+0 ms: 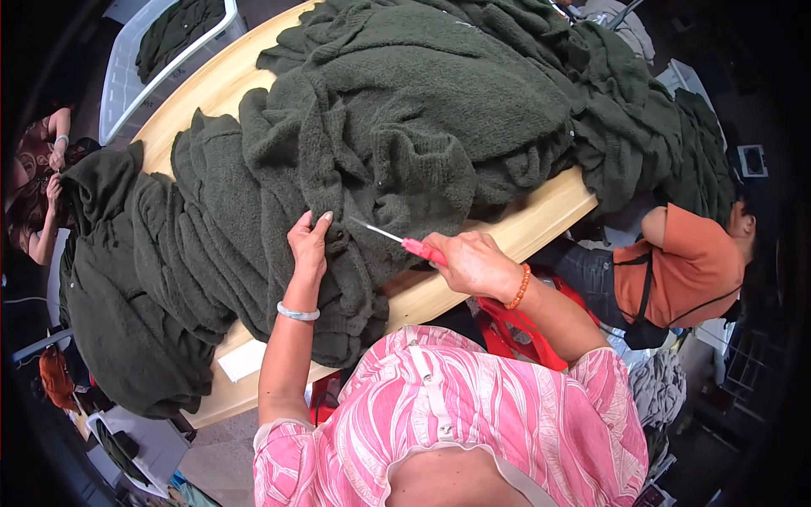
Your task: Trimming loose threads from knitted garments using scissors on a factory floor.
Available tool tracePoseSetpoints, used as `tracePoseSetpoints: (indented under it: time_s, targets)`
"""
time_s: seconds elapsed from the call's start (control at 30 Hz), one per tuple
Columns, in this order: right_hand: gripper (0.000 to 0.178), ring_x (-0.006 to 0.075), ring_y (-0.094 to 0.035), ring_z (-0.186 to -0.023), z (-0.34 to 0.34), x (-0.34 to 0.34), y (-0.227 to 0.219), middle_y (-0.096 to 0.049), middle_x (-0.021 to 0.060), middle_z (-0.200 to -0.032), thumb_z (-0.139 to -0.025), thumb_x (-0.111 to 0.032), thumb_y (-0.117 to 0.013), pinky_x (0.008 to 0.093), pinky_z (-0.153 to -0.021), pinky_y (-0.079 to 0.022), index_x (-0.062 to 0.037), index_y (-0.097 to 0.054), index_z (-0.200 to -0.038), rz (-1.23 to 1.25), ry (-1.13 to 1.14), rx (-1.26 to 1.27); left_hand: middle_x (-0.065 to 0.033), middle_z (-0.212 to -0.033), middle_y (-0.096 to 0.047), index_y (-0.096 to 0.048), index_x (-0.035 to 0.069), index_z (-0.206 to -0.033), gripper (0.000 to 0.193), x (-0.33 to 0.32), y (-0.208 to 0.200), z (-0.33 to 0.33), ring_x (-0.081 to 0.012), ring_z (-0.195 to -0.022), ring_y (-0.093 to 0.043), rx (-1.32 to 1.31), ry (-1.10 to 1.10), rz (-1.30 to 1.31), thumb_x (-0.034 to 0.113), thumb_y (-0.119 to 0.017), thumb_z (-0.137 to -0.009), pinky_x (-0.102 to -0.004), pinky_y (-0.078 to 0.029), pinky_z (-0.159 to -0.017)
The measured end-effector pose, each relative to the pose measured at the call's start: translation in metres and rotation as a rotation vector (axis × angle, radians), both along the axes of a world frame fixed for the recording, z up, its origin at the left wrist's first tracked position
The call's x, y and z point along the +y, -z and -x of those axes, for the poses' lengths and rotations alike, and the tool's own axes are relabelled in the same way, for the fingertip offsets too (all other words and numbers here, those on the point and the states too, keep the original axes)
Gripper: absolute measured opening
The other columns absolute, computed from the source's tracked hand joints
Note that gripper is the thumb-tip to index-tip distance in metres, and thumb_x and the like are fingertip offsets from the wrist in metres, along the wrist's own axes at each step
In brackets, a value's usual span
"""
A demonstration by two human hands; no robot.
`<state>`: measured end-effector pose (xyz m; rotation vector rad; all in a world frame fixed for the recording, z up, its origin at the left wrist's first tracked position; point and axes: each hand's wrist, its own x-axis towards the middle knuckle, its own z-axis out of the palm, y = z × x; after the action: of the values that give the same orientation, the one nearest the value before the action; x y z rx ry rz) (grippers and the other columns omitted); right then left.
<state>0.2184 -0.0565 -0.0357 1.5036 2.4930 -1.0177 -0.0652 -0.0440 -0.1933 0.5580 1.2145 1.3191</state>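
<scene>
Fleece garments (405,127), dark olive and heaped thickly, cover most of the pale wooden table (549,215), the pile running from about 8 o'clock to 2 o'clock across the picture, with folds spilling over the near edge at 7 o'clock. The left hand (310,245) lies flat and open on a fold just below the picture's middle, fingers spread toward 12 o'clock, pinning the cloth; a pale bangle (297,313) sits on that wrist. The right hand (473,264), at about 4 o'clock from the left, is closed round the red handle of a small thread snipper (397,238), whose thin metal tip points toward 10 o'clock and ends just beside the left fingertips, near a small dark button (377,180) area of the fleece. To do this step well, I judge the left palm should keep the fold taut and flat so only the loose thread lifts clear, and the tip should come in low and shallow, away from the fingertips, taking the thread and not the pile. An orange bead bracelet (521,286) circles the right wrist. At 3 o'clock another person in an orange top (688,266) sits beside the table; a white crate (127,59) stands at 11 o'clock.
</scene>
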Motion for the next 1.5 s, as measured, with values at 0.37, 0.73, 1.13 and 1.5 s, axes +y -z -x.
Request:
tracePoseSetpoints:
  time_s: [0.37,0.73,1.13,1.5]
  targets:
    - [0.013,0.0372,-0.067,-0.083,0.011,-0.014,-0.015,-0.067,0.0184,-0.077,-0.085,-0.012,-0.054,0.0481,-0.072,-0.051,-0.0039,-0.058,-0.094,0.015,-0.185,-0.052,-0.0091,-0.118,-0.064,-0.056,0.002,-0.123,0.035,-0.004,-0.002,-0.002,-0.0242,-0.107,-0.061,-0.333,-0.29,0.272,0.014,-0.066,-0.092,-0.0403,-0.05,-0.096]
    - [0.016,0.0377,-0.067,-0.082,0.011,-0.022,-0.008,-0.067,0.0203,-0.079,-0.084,-0.012,-0.054,0.0492,-0.072,-0.05,-0.0018,-0.059,-0.096,0.067,-0.162,-0.072,-0.0101,-0.125,-0.06,-0.055,0.001,-0.126,0.033,-0.015,0.022,-0.005,-0.0234,-0.115,-0.057,-0.479,-0.301,0.165,0.02,-0.057,-0.099,-0.0394,-0.045,-0.1]
    - [0.024,0.043,-0.064,-0.082,0.011,-0.02,0.01,-0.067,0.0206,-0.082,-0.09,-0.023,-0.06,0.0515,-0.073,-0.051,-0.0093,-0.057,-0.11,0.108,0.06,0.126,-0.002,-0.109,-0.065,-0.06,0.005,-0.113,0.027,-0.032,0.016,-0.007,-0.0125,-0.098,-0.061,-0.123,0.068,0.059,0.027,-0.06,-0.097,-0.031,-0.049,-0.088]
    - [0.029,0.0423,-0.061,-0.082,-0.013,0.019,0.011,-0.063,0.0202,-0.085,-0.089,-0.015,-0.061,0.0443,-0.07,-0.049,-0.0106,-0.057,-0.117,-0.131,0.237,0.26,-0.011,-0.105,-0.066,-0.063,0.002,-0.106,0.018,-0.022,-0.17,0.259,-0.0207,-0.093,-0.065,0.329,-0.478,-0.217,0.016,-0.056,-0.096,-0.0329,-0.054,-0.085]
